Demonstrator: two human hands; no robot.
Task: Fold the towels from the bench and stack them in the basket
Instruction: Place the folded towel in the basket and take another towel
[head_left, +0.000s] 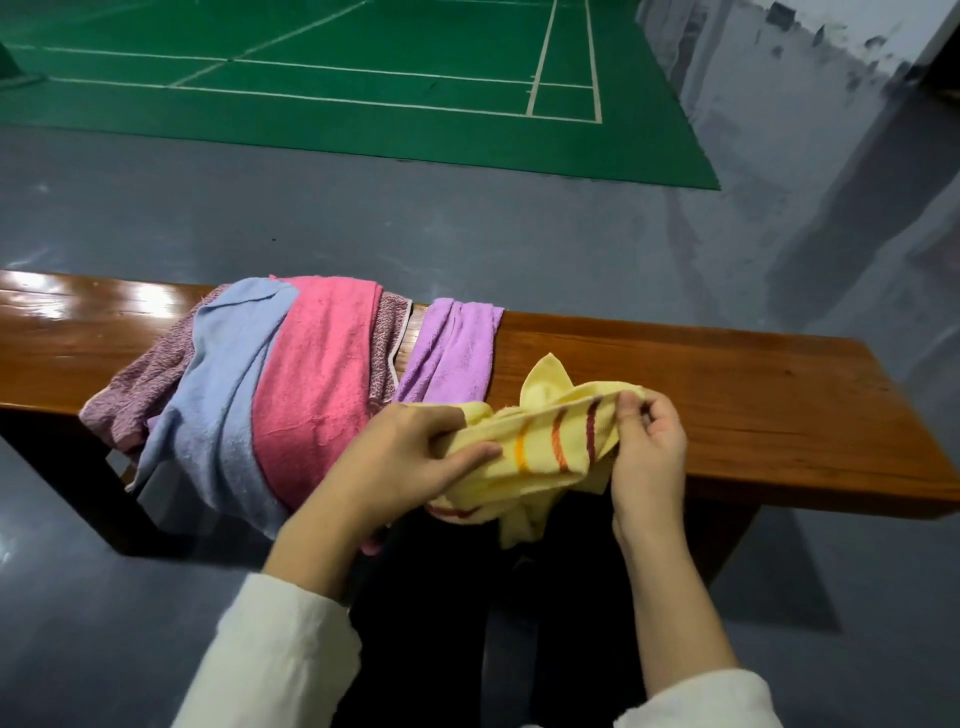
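The yellow striped towel (545, 441) is held between both hands just over the near edge of the wooden bench (727, 405), so neither hand is nearer: each is already on the cloth. Its gathered length is stretched roughly left to right, rising a little toward the right. The left hand (415, 457) grasps the bunched left end, thumb beneath and fingers curled over the top. The right hand (649, 447) pinches the upper edge between thumb and forefinger, the other fingers loosely curled behind.

The towel is not yet flat. One corner stands up in a peak above the held edge, and the rest sags in crumpled folds below the bench edge, in front of the person's dark trousers. Three stripes — orange, rust and maroon — cross the cloth near the right hand. The next move is judged to turn on that left-to-right axis: the hands would have to be drawn apart along it before a fold can be laid.

A pink towel (322, 374), a pale blue towel (228, 379), a lilac towel (452, 348) and a mottled maroon towel (140, 384) lie draped unfolded across the bench to the left. The basket is not in view.
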